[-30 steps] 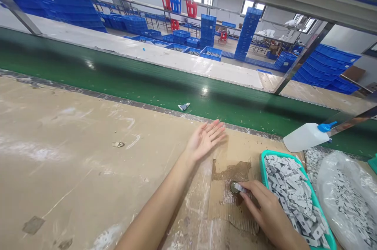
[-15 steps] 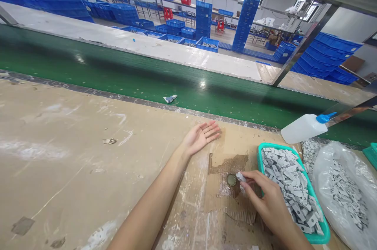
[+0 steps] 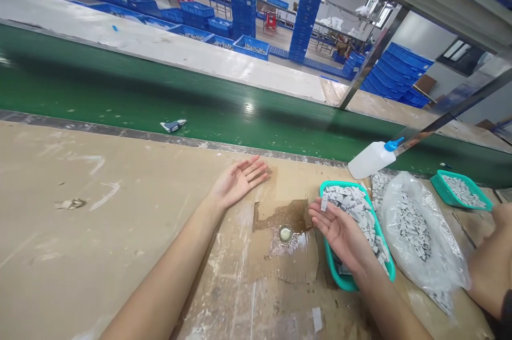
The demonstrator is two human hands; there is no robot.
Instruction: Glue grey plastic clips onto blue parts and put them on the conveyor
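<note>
Right hand (image 3: 340, 230): the palm is facing upward, and the thumb and index finger are closing narrowly on a small light-grey piece (image 3: 324, 202) at their tips; the other fingers are extending loosely, slightly apart. Left hand (image 3: 236, 182): this is lying palm up, empty, its fingers opening wide and gently curling toward the belt.

The piece is flat and oblong, its long axis running nearly up and down in the view with a slight tilt; it is showing above the near-left rim of a teal plastic basket (image 3: 346, 282), which is holding many similar pieces. Left of the basket, a round, ridged cap (image 3: 285, 234) is resting on damp, brown, torn cardboard (image 3: 276, 268).

Beyond the basket, a translucent white bottle (image 3: 370, 161) with a blue nozzle is leaning toward the right; a clear, crinkled plastic bag (image 3: 420, 238) is lying beside the basket. Another person's arm (image 3: 486, 265) is entering at right. A smooth green belt (image 3: 224, 116) is stretching across behind.
</note>
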